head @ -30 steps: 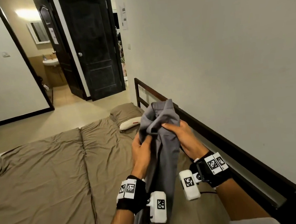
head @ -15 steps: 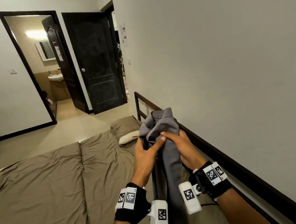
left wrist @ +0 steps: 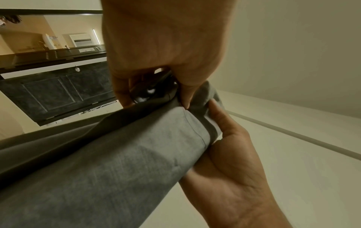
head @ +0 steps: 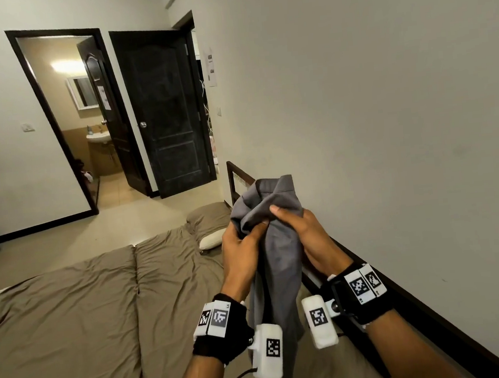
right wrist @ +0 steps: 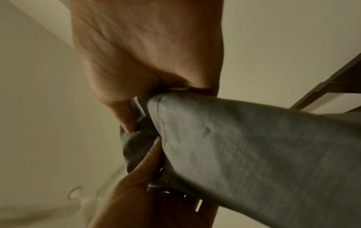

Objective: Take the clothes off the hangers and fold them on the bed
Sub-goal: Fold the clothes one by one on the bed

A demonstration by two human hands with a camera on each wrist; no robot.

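A grey garment (head: 280,265) hangs bunched between both hands, held up over the right side of the bed (head: 72,327). My left hand (head: 247,237) grips its upper folds from the left, thumb pressed across the cloth. From the right, my right hand (head: 294,224) grips the same bunch, fingers curled over the top. In the left wrist view the left hand (left wrist: 166,46) pinches the hemmed edge of the garment (left wrist: 117,162), and something dark shows between its fingers. In the right wrist view the right hand (right wrist: 146,54) clamps the garment (right wrist: 244,146). No hanger is plainly visible.
The bed has a brown sheet; a pillow (head: 213,239) lies near its head. A dark bed frame rail (head: 405,304) runs along the white wall on the right. Beyond the bed are a tiled floor, a shut black door (head: 168,114) and an open bathroom doorway (head: 84,128).
The view has tilted upward, showing more of the doors. Both hands keep hold of the garment; the left thumb has slid up across the fold to meet the right fingers.
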